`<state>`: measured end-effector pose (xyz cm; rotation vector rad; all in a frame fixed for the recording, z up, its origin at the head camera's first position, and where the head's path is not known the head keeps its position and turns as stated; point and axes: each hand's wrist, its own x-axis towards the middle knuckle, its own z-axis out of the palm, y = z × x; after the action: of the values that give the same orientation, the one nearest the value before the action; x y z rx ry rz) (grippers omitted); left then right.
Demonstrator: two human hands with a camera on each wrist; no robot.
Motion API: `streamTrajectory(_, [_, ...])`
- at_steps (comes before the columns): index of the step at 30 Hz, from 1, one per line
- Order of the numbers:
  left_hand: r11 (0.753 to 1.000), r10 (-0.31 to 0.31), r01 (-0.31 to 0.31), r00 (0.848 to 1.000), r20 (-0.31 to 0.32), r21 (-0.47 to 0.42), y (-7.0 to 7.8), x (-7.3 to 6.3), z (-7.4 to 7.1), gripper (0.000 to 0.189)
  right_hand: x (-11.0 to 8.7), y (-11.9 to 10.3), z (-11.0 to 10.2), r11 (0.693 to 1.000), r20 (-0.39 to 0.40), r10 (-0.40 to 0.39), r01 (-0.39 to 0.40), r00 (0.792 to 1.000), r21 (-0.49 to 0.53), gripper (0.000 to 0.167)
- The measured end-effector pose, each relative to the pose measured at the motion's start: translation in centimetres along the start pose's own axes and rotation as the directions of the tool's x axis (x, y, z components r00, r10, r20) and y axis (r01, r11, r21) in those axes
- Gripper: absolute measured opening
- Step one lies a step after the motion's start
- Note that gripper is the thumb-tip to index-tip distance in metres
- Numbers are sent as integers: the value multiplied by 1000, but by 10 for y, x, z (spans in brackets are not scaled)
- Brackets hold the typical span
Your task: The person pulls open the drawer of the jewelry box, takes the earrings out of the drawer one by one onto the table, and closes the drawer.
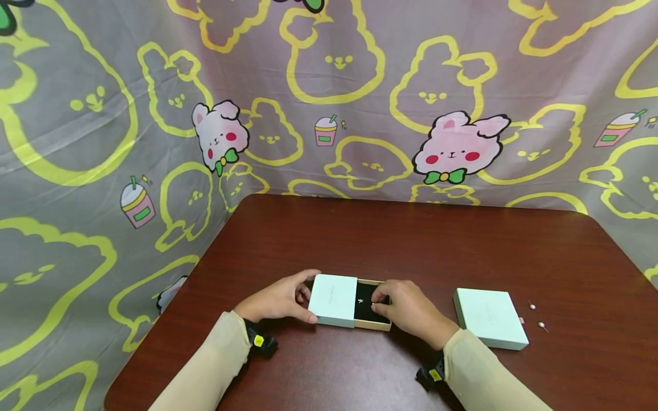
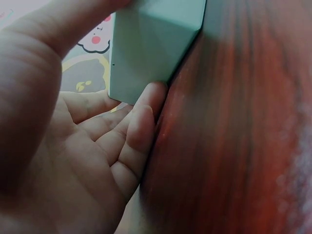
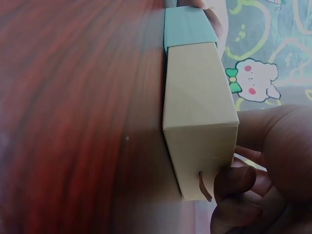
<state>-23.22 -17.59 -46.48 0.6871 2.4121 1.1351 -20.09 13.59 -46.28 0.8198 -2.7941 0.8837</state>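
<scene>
A pale mint jewelry box (image 1: 333, 299) lies on the table with its drawer (image 3: 197, 87) slid partly out to the right. My left hand (image 1: 283, 298) holds the sleeve's left end, thumb at the near corner and fingers at the far one. In the drawer, a black insert (image 1: 364, 313) carries a small star-shaped earring (image 1: 360, 301). Over the insert's right part, my right hand (image 1: 413, 311) pinches a tiny bright earring (image 1: 372, 304) between thumb and index finger, mostly hidden by the fingertips. A brown ribbon tab (image 3: 204, 187) hangs from the drawer's end.
Right of my right hand lies a second mint box (image 1: 490, 317), closed. Beyond it are two pearl-headed pieces with thin pins, one pearl (image 1: 532, 307) farther back, the other pearl (image 1: 541, 325) nearer. A patterned cloth (image 1: 339, 114) hangs behind the brown table (image 1: 319, 240).
</scene>
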Motion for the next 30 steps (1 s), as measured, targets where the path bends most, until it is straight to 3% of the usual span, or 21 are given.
streamTrajectory(22, [1000,19,-19,1000,4,1,-5,-5,2,101,-4,-6,6,999,-35,11,-13,999,-42,12])
streamTrajectory(30, [1000,16,-16,1000,5,11,-6,-4,1,101,-4,-7,7,999,-14,43,-43,999,-19,12])
